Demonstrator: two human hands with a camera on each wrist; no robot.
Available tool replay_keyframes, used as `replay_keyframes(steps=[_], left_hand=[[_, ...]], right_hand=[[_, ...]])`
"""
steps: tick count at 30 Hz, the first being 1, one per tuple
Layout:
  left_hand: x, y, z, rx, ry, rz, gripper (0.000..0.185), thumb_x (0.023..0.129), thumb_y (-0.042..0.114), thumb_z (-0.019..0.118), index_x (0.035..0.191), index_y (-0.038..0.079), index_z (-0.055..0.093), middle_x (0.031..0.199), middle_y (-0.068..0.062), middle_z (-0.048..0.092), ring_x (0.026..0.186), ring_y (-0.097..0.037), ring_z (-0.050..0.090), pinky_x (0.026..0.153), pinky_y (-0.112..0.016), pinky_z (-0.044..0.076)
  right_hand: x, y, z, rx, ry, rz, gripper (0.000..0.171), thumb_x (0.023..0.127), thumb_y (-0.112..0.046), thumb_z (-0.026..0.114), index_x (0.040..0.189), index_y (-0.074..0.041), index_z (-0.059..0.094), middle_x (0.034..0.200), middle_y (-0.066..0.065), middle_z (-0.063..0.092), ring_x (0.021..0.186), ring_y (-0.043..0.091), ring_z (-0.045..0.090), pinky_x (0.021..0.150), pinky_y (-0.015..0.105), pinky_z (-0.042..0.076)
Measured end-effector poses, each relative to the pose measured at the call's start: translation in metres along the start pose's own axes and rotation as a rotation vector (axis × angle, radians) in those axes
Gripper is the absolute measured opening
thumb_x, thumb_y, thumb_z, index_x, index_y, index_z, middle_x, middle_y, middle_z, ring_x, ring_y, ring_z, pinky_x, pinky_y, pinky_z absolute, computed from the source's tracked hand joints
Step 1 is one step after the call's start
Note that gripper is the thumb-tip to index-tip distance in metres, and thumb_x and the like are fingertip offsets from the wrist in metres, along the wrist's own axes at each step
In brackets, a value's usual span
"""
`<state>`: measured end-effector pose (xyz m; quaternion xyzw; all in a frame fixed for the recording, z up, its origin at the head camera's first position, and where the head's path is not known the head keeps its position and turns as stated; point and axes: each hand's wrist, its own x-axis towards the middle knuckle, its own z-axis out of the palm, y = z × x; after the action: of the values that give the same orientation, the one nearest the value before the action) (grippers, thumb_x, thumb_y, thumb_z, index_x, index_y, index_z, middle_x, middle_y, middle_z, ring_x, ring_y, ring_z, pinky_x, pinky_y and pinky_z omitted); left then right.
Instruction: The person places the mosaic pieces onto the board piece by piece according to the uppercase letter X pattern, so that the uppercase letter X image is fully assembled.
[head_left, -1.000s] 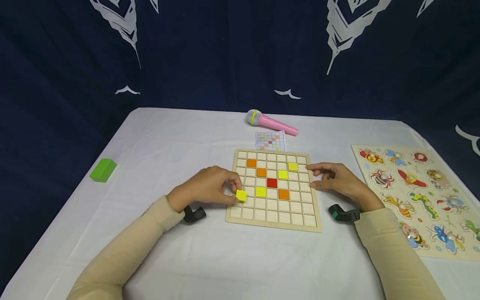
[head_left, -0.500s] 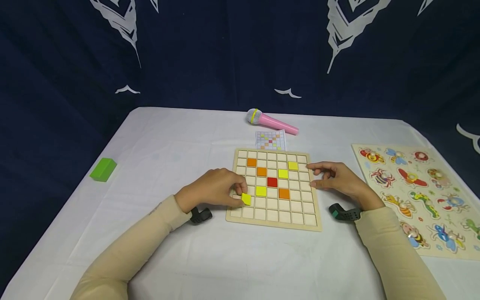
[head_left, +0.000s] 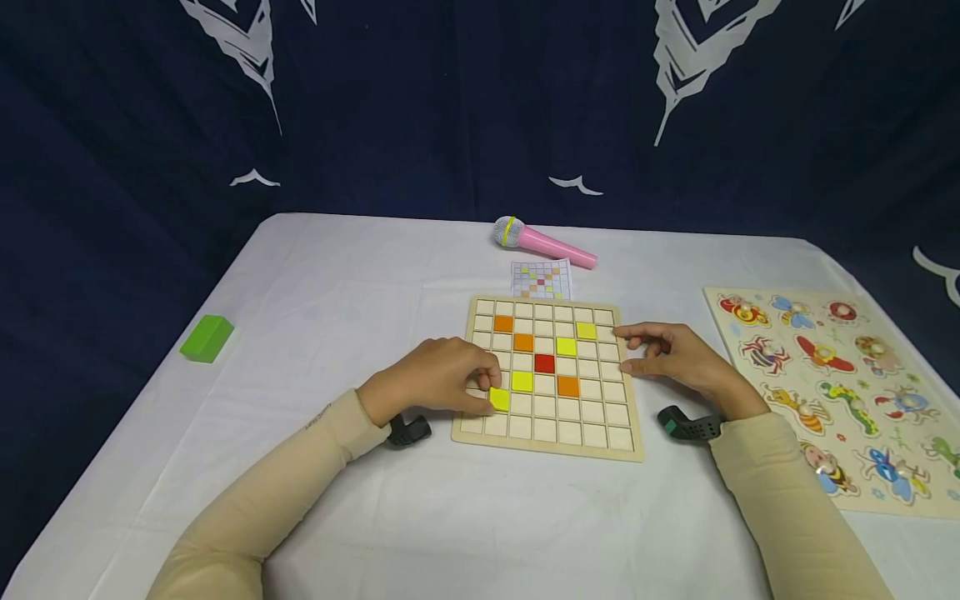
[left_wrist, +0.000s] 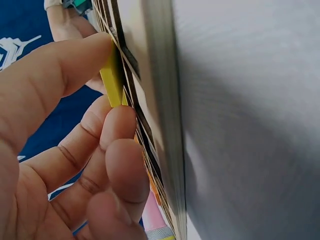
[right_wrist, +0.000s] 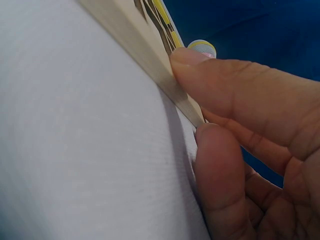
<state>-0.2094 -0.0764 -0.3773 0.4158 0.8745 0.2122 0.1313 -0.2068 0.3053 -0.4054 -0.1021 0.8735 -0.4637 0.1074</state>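
My left hand (head_left: 435,375) pinches a yellow square tile (head_left: 499,400) between thumb and fingertips, low over the left part of a wooden grid board (head_left: 555,452). Seen from the left wrist, the tile (left_wrist: 112,82) stands on edge between the thumb and the fingers, right at the grid's dividers. My right hand (head_left: 675,358) holds the board's right edge; in the right wrist view its thumb (right_wrist: 220,80) lies on the rim and a finger (right_wrist: 217,165) sits at the side. Orange tiles (head_left: 503,323), more yellow tiles (head_left: 586,332) and a red tile (head_left: 544,363) lie in the squares.
Behind the board lies a small printed pattern card (head_left: 542,280), with a pink toy microphone (head_left: 551,246) beyond it. A bright green block (head_left: 207,338) sits far left. An insect picture puzzle board (head_left: 840,400) covers the right side of the white-clothed table (head_left: 360,275).
My left hand has moved a little to the right across the board with the yellow tile, which now lies flatter and lines up with a square. The right hand has stayed at the edge.
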Motion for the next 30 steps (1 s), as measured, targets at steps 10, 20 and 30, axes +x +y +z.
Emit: replay_keyframes(steps=[10,20,30], left_hand=[[-0.001,0.000,0.001,-0.014,-0.003,-0.019,0.022,0.086,0.022,0.093,0.100,0.019,0.076,0.090,0.014,0.068,0.076,-0.003,0.054,0.076,-0.029,0.048],[-0.004,-0.006,-0.003,-0.063,-0.015,-0.008,0.025,0.089,0.023,0.091,0.108,0.018,0.077,0.091,0.015,0.069,0.069,-0.002,0.056,0.072,-0.026,0.048],[-0.011,-0.023,-0.025,-0.237,0.032,0.003,0.027,0.092,0.016,0.085,0.117,0.011,0.078,0.095,0.008,0.072,0.069,-0.010,0.058,0.066,-0.026,0.047]], right_hand=[[0.000,0.000,-0.001,0.007,-0.001,0.008,0.058,0.093,-0.003,0.083,0.144,0.010,0.061,0.110,0.006,0.060,0.078,0.013,0.050,0.070,0.025,0.042],[-0.001,0.000,-0.001,-0.002,-0.004,-0.002,0.058,0.093,-0.002,0.083,0.145,0.011,0.060,0.111,0.007,0.060,0.078,0.013,0.050,0.071,0.025,0.043],[-0.001,0.000,-0.001,0.003,-0.001,-0.003,0.058,0.093,-0.003,0.083,0.144,0.011,0.060,0.110,0.007,0.060,0.078,0.013,0.049,0.070,0.025,0.041]])
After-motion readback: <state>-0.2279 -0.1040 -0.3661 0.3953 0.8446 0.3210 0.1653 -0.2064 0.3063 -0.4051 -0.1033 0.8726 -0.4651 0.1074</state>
